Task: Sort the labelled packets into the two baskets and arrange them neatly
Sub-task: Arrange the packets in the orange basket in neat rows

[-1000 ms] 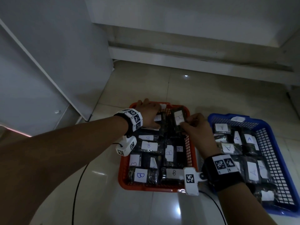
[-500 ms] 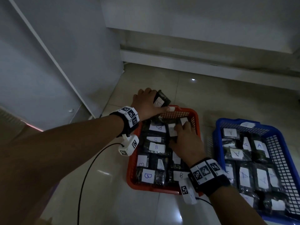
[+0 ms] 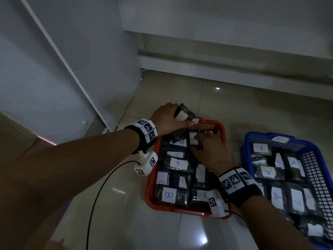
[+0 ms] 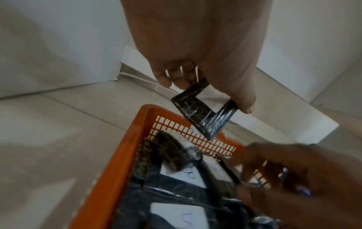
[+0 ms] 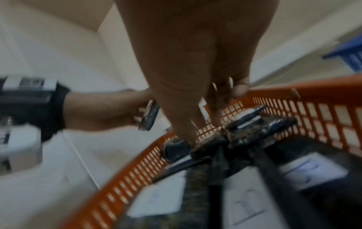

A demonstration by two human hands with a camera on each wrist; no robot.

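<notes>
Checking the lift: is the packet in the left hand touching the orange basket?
Apart. The left wrist view shows the packet pinched in the left hand, above the orange basket.

A pale, glossy tiled floor [image 3: 180, 94] carries everything here. An orange basket [image 3: 222, 134] sits on it, with a blue basket [image 3: 322, 168] just beside it to the right, both packed with dark labelled packets [image 3: 177, 163]. A black cable [image 3: 97, 192] trails across the tiles.

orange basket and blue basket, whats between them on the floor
Head view: only a bare strip of tiled floor separates the orange basket from the blue basket; the right hand reaches into the orange one.
</notes>
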